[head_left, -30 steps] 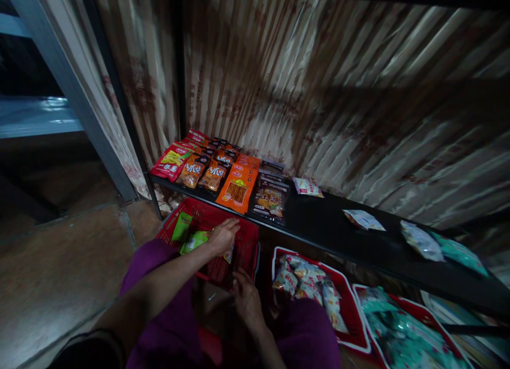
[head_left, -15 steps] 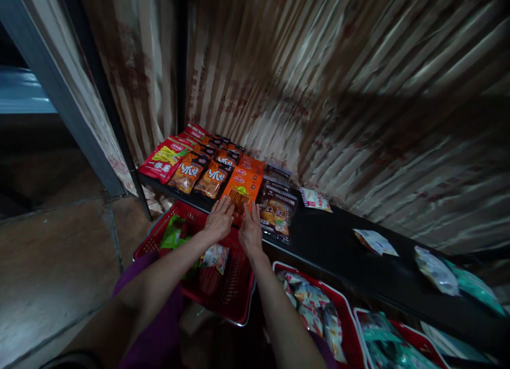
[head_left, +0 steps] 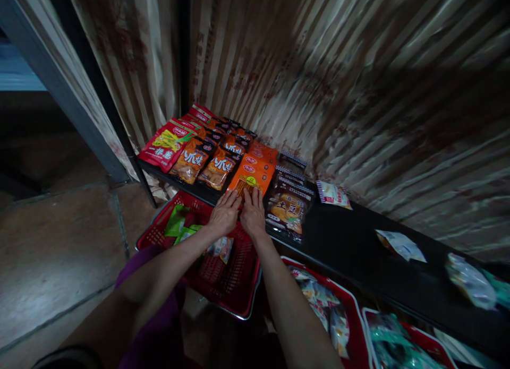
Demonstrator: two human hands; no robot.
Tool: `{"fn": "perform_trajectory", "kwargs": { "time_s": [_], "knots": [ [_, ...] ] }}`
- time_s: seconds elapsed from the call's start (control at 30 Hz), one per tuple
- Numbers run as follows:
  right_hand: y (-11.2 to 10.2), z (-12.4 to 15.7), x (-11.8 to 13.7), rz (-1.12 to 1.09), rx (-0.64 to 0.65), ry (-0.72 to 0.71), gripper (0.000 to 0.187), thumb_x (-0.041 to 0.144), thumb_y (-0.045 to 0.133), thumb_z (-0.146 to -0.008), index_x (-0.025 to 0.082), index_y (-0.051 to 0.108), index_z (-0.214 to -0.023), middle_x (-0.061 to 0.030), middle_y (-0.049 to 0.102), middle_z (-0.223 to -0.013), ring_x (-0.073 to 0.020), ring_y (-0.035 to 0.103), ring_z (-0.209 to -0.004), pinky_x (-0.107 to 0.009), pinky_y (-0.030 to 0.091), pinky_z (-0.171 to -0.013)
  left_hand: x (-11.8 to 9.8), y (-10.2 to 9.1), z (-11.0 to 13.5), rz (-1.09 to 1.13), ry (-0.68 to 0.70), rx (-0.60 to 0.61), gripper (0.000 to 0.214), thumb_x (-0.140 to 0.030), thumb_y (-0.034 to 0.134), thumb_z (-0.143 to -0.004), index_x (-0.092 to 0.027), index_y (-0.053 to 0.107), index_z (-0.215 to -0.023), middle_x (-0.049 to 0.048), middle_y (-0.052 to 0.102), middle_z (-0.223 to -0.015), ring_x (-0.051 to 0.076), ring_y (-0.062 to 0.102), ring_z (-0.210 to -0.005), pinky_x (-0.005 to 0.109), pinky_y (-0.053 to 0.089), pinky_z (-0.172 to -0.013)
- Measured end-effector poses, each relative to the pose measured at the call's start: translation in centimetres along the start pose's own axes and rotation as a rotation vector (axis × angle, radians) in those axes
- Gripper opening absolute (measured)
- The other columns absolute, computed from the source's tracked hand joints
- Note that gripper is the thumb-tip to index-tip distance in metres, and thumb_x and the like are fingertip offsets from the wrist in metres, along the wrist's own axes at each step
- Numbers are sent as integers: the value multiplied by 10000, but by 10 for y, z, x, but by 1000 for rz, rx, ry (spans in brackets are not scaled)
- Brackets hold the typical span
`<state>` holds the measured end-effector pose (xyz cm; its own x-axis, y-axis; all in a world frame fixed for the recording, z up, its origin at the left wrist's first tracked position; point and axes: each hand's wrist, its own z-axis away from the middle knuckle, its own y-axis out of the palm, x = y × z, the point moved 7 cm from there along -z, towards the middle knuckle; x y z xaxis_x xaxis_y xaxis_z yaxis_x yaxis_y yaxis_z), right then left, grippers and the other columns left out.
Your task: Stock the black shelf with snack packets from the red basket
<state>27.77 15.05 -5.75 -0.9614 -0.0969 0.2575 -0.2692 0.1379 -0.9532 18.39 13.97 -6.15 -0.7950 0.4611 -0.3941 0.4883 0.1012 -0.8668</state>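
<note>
Both hands rest on the near end of an orange snack packet (head_left: 249, 182), the front one in an overlapping row on the black shelf (head_left: 338, 241). My left hand (head_left: 225, 214) lies on its left near corner with the fingers stretched forward. Beside it, my right hand (head_left: 252, 212) presses flat with extended fingers on the right part. To the right sit dark potato-chip packets (head_left: 287, 212) with checked tops. On the left are black-and-orange snack packets (head_left: 218, 168) and red packets (head_left: 165, 145).
Below my hands, a red basket (head_left: 239, 300) holds a few green and pale packets. Two more red baskets, one with pale packets (head_left: 319, 300) and one with teal packets (head_left: 392, 340), stand right. Loose packets (head_left: 400, 245) lie along the shelf. A pleated curtain (head_left: 338, 103) hangs behind.
My right hand has shifted left, from the packet's right edge onto its front, closer to my left hand. The whole view has shifted slightly.
</note>
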Motion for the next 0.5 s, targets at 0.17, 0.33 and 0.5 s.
{"fn": "perform_trajectory", "kwargs": {
  "time_s": [0.17,0.33,0.5],
  "knots": [
    [-1,-4,1,-40,-21,52,544,141,354,-880,156,352,-1424,-103,150,-1566,-258,65,-1445,-454,229,-1127,-1,1,-1,23,-2,-19,493,-97,434,-826,-84,480,-1316,179,372,-1460,269,323,-1368,465,303,-1115],
    [-1,-5,3,-34,-24,71,519,180,329,-905,158,353,-1422,-115,150,-1564,-266,76,-1444,-470,236,-1116,1,1,-4,38,-11,-35,484,-90,425,-823,-79,490,-1302,176,388,-1453,263,324,-1368,453,292,-1124],
    [2,-7,1,-23,-43,78,516,195,339,-903,164,355,-1418,-112,153,-1565,-261,67,-1444,-473,234,-1114,3,2,-6,65,-5,-53,477,-78,400,-833,-92,493,-1301,164,394,-1452,244,303,-1379,453,292,-1126]
  ]
}}
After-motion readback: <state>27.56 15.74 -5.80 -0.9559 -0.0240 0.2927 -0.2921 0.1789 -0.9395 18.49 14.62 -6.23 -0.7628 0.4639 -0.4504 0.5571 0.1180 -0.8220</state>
